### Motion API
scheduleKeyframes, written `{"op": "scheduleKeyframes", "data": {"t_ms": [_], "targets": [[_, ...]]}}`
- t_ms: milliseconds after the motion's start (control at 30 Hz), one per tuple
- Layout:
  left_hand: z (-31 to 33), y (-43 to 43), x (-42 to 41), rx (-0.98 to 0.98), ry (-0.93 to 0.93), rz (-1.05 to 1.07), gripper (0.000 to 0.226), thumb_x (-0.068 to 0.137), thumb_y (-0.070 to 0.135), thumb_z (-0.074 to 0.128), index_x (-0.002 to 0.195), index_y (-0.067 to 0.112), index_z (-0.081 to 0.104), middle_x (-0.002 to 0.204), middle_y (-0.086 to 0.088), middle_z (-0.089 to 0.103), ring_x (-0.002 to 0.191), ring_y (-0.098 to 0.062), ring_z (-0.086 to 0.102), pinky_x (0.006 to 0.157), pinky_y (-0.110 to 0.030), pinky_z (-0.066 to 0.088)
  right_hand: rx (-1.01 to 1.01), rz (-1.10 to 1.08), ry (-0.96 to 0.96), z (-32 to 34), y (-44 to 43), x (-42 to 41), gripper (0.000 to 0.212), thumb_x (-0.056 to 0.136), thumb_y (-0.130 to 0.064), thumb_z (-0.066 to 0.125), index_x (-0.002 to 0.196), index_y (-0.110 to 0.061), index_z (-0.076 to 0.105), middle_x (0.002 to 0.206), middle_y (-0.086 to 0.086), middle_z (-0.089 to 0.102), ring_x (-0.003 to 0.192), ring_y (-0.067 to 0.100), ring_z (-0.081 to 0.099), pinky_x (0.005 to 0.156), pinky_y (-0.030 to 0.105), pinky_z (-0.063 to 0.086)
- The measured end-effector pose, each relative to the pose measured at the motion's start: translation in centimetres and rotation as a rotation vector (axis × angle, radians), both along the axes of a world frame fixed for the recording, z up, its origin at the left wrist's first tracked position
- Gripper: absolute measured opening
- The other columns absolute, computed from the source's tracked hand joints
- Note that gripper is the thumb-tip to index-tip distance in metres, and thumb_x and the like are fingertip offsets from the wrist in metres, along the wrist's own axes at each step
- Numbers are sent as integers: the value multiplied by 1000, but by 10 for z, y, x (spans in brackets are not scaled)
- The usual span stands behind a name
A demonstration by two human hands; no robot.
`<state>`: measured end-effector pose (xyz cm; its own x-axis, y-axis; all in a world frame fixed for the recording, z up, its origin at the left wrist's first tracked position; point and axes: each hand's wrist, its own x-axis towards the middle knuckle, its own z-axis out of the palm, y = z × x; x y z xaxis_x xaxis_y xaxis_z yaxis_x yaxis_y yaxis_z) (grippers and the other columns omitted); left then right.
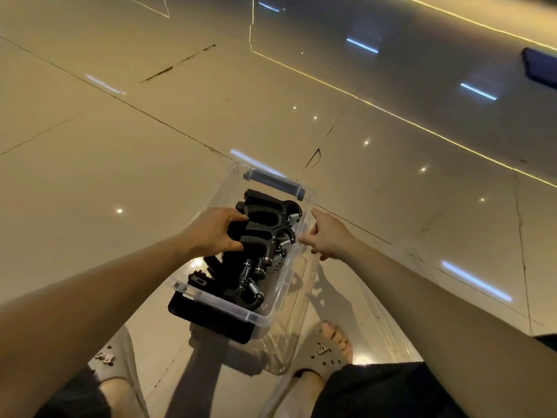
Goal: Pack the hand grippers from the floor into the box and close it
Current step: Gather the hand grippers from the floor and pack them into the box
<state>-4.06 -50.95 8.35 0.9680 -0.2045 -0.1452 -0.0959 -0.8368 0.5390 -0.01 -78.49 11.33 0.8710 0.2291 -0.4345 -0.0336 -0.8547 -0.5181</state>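
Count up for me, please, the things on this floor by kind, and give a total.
Hand grippers: at least 4 (piled in the box, some may be hidden)
Clear box: 1
Clear lid: 1
Slippers: 2
Total: at least 8

The clear rectangular plastic box [229, 307] sits on the glossy tiled floor [120, 146], black spring hand grippers [265, 233] piled inside. The left hand [215, 233] grips the pile; the right hand [327, 236] is at the box's right rim.
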Motion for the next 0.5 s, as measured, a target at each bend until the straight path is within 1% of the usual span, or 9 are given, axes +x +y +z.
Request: {"op": "scheduleKeyframes", "data": {"t_ms": [167,267,400,433,500], "targets": [[-6,8,1,11,36,-50,72,77,32,85,141,22,55,140,0,59,129,-15,53,102,-23,35,-47,10,14,1,-1,-4,85,95,-34,67,160,-20,15,91,10,70,74,31,73,71,51,62],[-10,11,-1,41,43,-66,70,79,31,83,142,21,55,142,0,58,130,-15,52,103,-23,36,-76,19,12,0,-2,-4,86,95,-38,66,161,-23,12,98,8,70,72,30,73,72,49,62],[-10,8,-1,75,43,-89,69,82,32,79,145,21,52,143,0,55,129,-17,52,103,-26,39,-104,18,14,-2,-1,-5,88,95,-39,65,161,-23,9,116,14,70,72,27,73,73,48,62],[-9,7,0,98,39,-93,70,82,33,78,146,22,51,142,0,55,127,-18,53,101,-27,41,-106,14,17,-2,-1,-5,88,96,-39,65,161,-23,9,117,14,69,73,27,73,73,48,62],[-8,5,2,148,34,-84,71,83,37,78,147,25,49,136,0,57,121,-17,55,96,-28,44,-110,6,25,-2,1,-4,87,96,-38,65,161,-23,9,112,13,70,74,27,73,72,47,63]]}}
